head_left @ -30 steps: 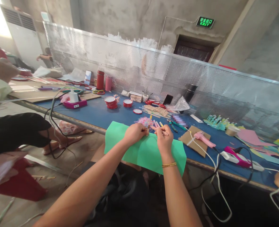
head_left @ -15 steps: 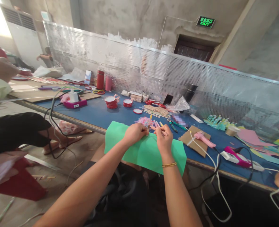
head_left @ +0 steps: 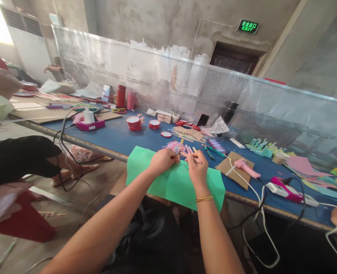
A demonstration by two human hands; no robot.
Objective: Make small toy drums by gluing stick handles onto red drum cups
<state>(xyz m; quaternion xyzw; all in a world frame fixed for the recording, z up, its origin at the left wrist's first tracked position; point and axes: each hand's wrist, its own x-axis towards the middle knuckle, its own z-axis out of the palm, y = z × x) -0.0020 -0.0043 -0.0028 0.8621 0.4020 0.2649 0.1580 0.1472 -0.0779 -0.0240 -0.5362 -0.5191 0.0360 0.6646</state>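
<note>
My left hand (head_left: 165, 160) is closed in a pinch on a small yellow-tipped stick (head_left: 182, 142), which stands nearly upright. Close on its right, my right hand (head_left: 197, 164) has its fingers wrapped round a thin pale pink stick (head_left: 183, 154), whose tip points at the yellow-tipped one. Whether the two sticks touch I cannot tell. Under both hands a green sheet (head_left: 168, 182) lies over my lap and the table's edge. Just beyond them is a heap of fine pink and blue strands (head_left: 172, 145), with several pastel sticks (head_left: 189, 148) beside it.
Pliers (head_left: 209, 153) and a pink glue gun (head_left: 247, 168) on cardboard (head_left: 228, 167) lie to the right, near a power strip (head_left: 286, 189) with loose cables. Red-rimmed discs (head_left: 134, 123) and wooden sticks (head_left: 188, 133) are farther back. A perforated screen (head_left: 145, 72) borders the blue table (head_left: 108, 135). People sit at both sides.
My right hand has shifted very slightly to the left, towards the yellow-tipped stick. My left hand and the green sheet look the same.
</note>
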